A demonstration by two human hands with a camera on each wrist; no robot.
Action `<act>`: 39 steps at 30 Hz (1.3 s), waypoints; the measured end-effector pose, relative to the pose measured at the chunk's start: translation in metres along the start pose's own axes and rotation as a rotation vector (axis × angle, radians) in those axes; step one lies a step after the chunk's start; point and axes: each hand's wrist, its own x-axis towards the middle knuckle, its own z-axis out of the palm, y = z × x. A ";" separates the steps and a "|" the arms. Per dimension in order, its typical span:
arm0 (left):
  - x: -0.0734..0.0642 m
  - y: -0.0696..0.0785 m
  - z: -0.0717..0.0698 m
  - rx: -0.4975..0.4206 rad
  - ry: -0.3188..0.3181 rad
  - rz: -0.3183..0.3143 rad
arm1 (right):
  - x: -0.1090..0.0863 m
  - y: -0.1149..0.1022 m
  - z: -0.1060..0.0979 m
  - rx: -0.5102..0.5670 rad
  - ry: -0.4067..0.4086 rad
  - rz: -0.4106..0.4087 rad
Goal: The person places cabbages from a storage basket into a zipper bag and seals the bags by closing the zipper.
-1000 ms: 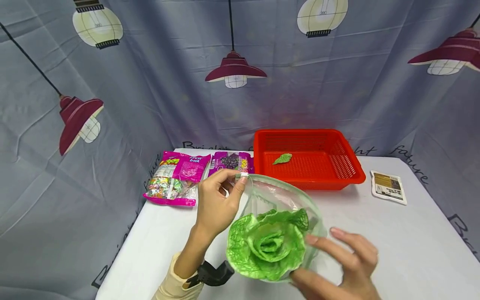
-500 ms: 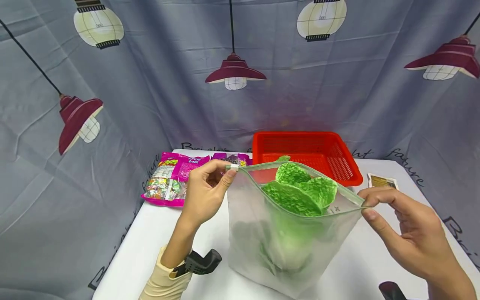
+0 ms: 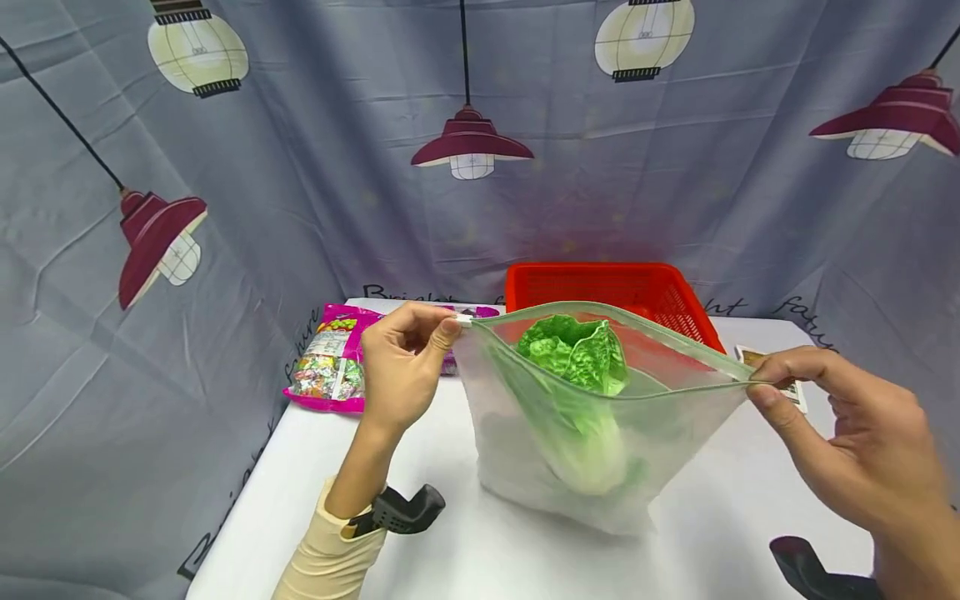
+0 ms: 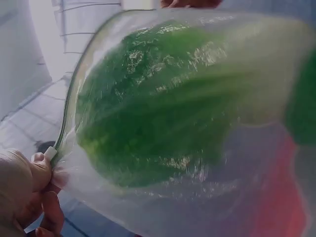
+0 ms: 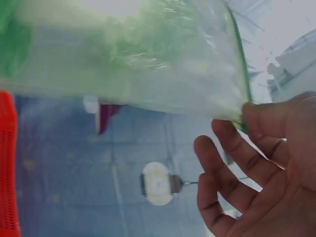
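Note:
A frosted zip bag (image 3: 517,450) with a green rim hangs between both hands in the head view, its mouth parted. Inside it stands a leafy green cabbage (image 3: 573,354), pale at the base and seen blurred through the plastic. My left hand (image 3: 405,367) pinches the left top corner, at the white zip slider (image 3: 463,320). The right top corner is pinched between thumb and index finger of my right hand (image 3: 862,425). In the right wrist view, the other fingers of that right hand (image 5: 266,168) are off the bag.
Behind the bag is a red plastic basket (image 3: 600,275), partly covered. A pink candy bag (image 3: 330,367) lies at the table's left, beside a mostly hidden purple packet (image 3: 487,312). A small flat packet (image 3: 750,355) sits behind my right hand on the white table (image 3: 435,550).
My right hand has gone from beside the cabbage to the bag's right corner and pinched it. The bag's mouth is stretched wider and the cabbage sits lower inside. My left hand shifted slightly left and up.

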 end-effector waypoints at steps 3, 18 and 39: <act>-0.003 -0.005 0.007 0.020 -0.024 -0.018 | -0.002 0.004 -0.001 -0.188 -0.043 0.043; -0.013 0.000 0.032 0.004 0.022 0.086 | 0.024 -0.036 0.092 -0.491 -0.090 -0.264; -0.018 0.004 0.037 -0.126 -0.001 0.081 | 0.067 0.007 0.135 -0.453 -0.232 -0.105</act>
